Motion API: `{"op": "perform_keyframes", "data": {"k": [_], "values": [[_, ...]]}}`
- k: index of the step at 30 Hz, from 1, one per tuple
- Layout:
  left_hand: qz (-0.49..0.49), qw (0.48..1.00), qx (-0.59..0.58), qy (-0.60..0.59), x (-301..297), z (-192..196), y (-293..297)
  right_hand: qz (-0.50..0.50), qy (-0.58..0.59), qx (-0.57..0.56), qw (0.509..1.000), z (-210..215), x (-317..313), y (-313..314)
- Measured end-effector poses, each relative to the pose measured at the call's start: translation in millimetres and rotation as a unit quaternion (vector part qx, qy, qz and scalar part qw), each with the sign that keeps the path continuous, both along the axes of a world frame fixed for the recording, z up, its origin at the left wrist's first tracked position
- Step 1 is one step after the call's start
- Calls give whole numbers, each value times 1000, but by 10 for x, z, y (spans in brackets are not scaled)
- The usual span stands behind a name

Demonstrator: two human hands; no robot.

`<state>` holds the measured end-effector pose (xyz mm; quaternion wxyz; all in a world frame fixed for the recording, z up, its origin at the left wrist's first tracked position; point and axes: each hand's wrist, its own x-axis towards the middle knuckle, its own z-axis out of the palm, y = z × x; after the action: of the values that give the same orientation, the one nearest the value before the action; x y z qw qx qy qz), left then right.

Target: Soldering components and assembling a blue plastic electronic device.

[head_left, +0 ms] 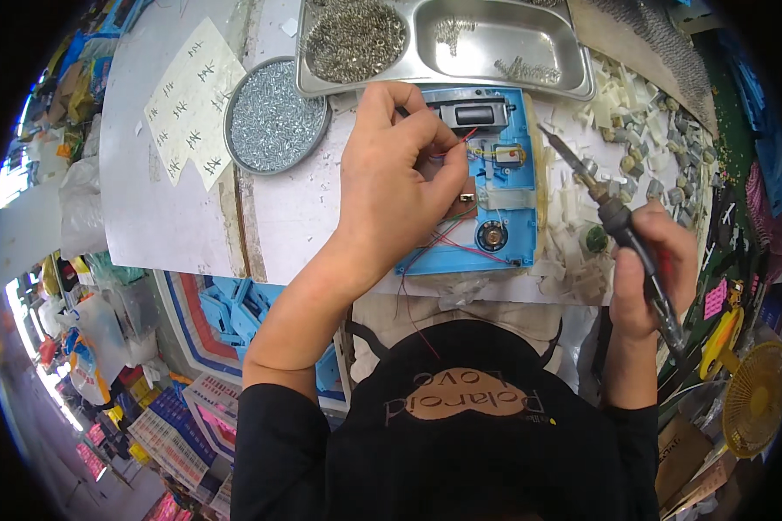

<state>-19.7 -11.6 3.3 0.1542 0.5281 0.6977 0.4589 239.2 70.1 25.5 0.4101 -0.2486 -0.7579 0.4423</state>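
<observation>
A blue plastic housing [520, 208] lies on the table with a black compartment [478, 114], a small motor [509, 155] and a round speaker [493, 235] in it. Over its left side my left hand [391, 165] is closed, thumb and fingers pinched at a thin red wire [469, 135]; its fingertips partly hide the wire. More thin wires [443, 240] run across the housing below that hand. To the right, my right hand [660, 269] grips a soldering iron [619, 219] by its dark handle. The iron's tip points up and left, apart from the housing.
A metal tray [443, 84] with springs stands behind the housing. Left of it are a round dish [232, 130] of small screws and a marked paper sheet [191, 104]. Small white and grey pieces [617, 104] cover the right side. A yellow fan [758, 399] stands lower right.
</observation>
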Motion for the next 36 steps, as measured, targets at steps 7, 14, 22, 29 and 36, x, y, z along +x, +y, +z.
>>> {"op": "perform_keyframes", "data": {"k": [7, 14, 22, 29, 36], "values": [[19, 999, -8, 43, -6, -7, -9, 90, -22, 134, 987, -58, -232, 111], [23, 997, 7, 68, -40, -61, -29, 96, -21, 150, 984, -62, -388, 117], [20, 999, 9, 28, -30, -58, -24, 93, -27, 163, 982, -64, -457, 115], [14, 999, 22, 46, -51, -73, -26, 95, -27, 172, 980, -87, -483, 130], [22, 999, 21, 35, -41, -70, -27, 97, -29, 176, 979, -91, -500, 131]]}}
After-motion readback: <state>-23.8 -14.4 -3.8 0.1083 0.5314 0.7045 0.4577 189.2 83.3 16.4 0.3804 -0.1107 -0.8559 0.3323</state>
